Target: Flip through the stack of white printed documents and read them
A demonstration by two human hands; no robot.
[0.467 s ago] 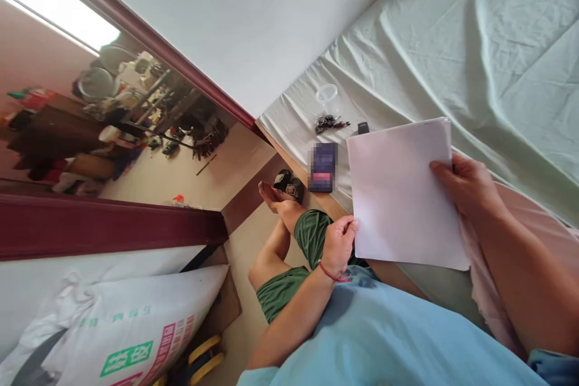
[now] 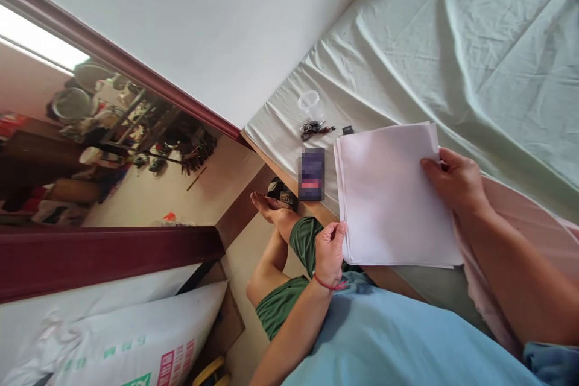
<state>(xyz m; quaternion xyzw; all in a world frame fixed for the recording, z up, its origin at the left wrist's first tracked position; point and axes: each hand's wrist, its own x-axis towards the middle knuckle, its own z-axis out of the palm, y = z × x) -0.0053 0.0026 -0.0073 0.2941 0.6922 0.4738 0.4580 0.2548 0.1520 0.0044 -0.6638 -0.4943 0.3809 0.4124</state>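
A stack of white paper sheets (image 2: 393, 199) is held up in front of me, above the edge of the bed. My left hand (image 2: 330, 250), with a red string on the wrist, pinches the stack's lower left edge. On the opposite side my right hand (image 2: 461, 181) grips the right edge, thumb on top and the other fingers partly hidden behind the paper. Along the left edge the sheets lie slightly uneven. Beyond the stack, a dark, blurred-out rectangular object (image 2: 312, 175) rests near the bed's edge.
On the pale bed sheet (image 2: 407, 60) lie a clear plastic cup (image 2: 310, 102), a tangle of dark cord or beads (image 2: 314, 129) and a small black object (image 2: 347, 130). Shoes (image 2: 281, 193) sit on the floor. A white printed sack (image 2: 136, 325) leans at lower left.
The view has shifted, so the room appears further left and lower. Both hands keep hold of the paper; its left edges now show more separated sheets.
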